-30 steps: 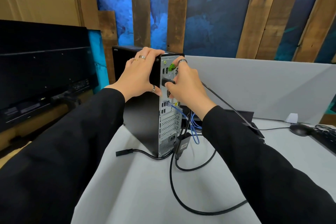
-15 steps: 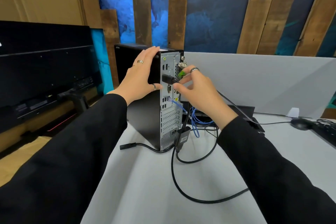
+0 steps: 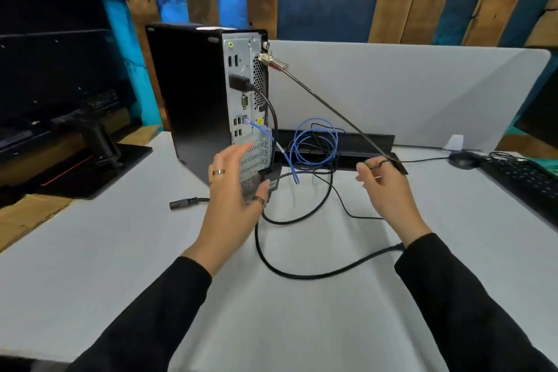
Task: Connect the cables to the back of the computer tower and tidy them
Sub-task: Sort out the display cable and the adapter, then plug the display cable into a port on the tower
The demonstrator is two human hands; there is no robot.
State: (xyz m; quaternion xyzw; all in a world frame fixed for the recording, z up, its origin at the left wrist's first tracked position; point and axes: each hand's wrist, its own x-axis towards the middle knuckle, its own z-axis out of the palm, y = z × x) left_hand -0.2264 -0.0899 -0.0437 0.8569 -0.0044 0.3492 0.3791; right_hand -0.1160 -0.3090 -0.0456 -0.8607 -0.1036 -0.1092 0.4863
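Two hands: left hand (image 3: 234, 190) open, right hand (image 3: 385, 187) pinching.

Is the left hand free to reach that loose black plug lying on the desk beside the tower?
Probably yes. The left hand is open and holds nothing, and the loose black plug lies on bare desk just to its left, with nothing between them.

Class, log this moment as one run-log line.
black video plug: seated in black computer tower | left hand: open, by rear panel | right hand: pinching green-tipped plug
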